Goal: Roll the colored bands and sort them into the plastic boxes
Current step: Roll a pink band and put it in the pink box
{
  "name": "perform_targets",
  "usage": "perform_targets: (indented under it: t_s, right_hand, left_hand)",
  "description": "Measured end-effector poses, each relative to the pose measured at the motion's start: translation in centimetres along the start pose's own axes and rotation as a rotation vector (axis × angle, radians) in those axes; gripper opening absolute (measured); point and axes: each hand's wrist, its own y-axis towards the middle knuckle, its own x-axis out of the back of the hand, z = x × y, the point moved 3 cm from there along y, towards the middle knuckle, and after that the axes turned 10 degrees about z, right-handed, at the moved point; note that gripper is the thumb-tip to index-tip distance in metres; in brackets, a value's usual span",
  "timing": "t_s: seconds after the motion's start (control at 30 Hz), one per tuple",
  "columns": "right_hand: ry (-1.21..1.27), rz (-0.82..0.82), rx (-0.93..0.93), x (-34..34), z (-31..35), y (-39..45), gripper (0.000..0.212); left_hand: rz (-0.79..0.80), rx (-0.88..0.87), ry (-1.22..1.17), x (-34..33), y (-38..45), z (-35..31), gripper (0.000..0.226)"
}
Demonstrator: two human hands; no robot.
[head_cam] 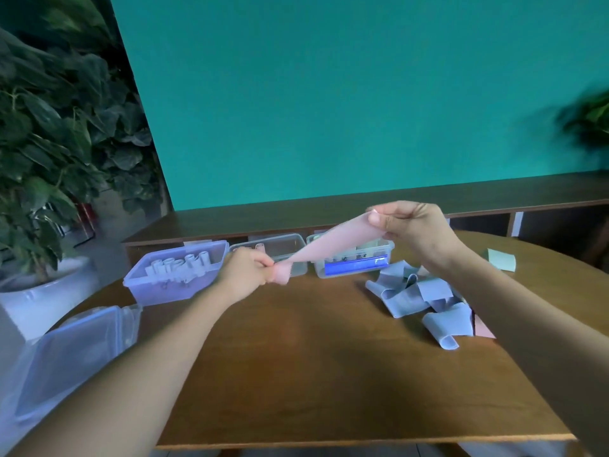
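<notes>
The left hand (245,272) grips the rolled end of a pink band (333,240), held up in front of the middle plastic box (290,240). The right hand (412,232) pinches the loose end and pulls it tight, likely so it rolls neat. Blue bands (418,298) wait on the counter (313,357), right of that box.

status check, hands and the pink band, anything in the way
Left hand grips the rolled end, right hand pinches the other. Pink band stretched above the table, before the boxes. Nothing in the way.
</notes>
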Motion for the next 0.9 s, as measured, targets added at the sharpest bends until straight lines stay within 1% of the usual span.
perform_targets:
  t_s: [0.07,0.13,0.2,0.3,0.37,0.43,0.53,0.6,0.63,0.67,0.73,0.77,0.8,0.83,0.9]
  right_hand:
    - [-0.007,0.139,-0.012,-0.8,0.5,-1.1,0.012]
    - [-0.043,0.303,-0.068,-2.4,0.1,-2.5,0.014]
    - [-0.108,0.462,-0.138,-5.1,-1.5,-4.2,0.017]
    - [-0.226,0.678,-0.224,-9.5,-4.8,-7.0,0.019]
    - [-0.277,0.764,-0.250,-11.2,-6.2,-8.4,0.021]
    - [-0.200,0.749,-0.272,-11.6,-6.6,-9.1,0.024]
    - [-0.011,0.558,-0.310,-11.2,-7.1,-9.6,0.030]
    - [0.047,0.428,-0.326,-11.1,-7.6,-10.0,0.028]
    - [0.026,0.371,-0.320,-11.0,-7.8,-10.2,0.027]
    - [-0.048,0.321,-0.305,-10.9,-8.0,-10.5,0.025]
    - [-0.336,0.258,-0.250,-10.5,-7.9,-11.1,0.020]
    - [-0.473,0.252,-0.222,-10.7,-7.8,-11.5,0.021]
    - [-0.554,0.255,-0.194,-10.9,-7.6,-11.8,0.023]
    - [-0.574,0.269,-0.177,-11.2,-7.4,-12.1,0.026]
    - [-0.539,0.293,-0.159,-11.9,-7.0,-12.6,0.028]
  left_hand:
    - [-0.045,-0.007,0.005,-0.7,0.9,0.7,0.008]
    - [0.004,0.011,-0.033,-2.1,1.1,2.3,0.017]
    - [0.073,-0.015,0.002,-3.7,0.9,4.8,0.031]
    - [0.070,-0.018,0.100,-5.2,0.0,7.3,0.047]
    - [0.031,0.011,0.141,-5.3,-1.1,7.2,0.046]
    - [-0.011,0.023,0.159,-5.2,-1.8,7.2,0.046]
    - [-0.027,0.044,0.168,-5.3,-3.2,7.1,0.045]
    - [-0.041,0.044,0.160,-5.6,-4.2,6.8,0.041]
    - [-0.044,0.032,0.158,-5.8,-4.8,6.4,0.039]
    - [-0.040,0.022,0.149,-5.9,-5.4,5.9,0.037]
    - [-0.032,0.008,0.121,-6.2,-6.7,5.2,0.035]
    - [-0.027,0.004,0.103,-6.4,-7.6,5.0,0.034]
    - [-0.025,0.000,0.087,-6.5,-8.3,4.6,0.034]
    - [-0.020,-0.002,0.071,-6.7,-9.1,4.5,0.035]
    - [-0.017,-0.010,0.019,-6.7,-10.4,3.9,0.034]
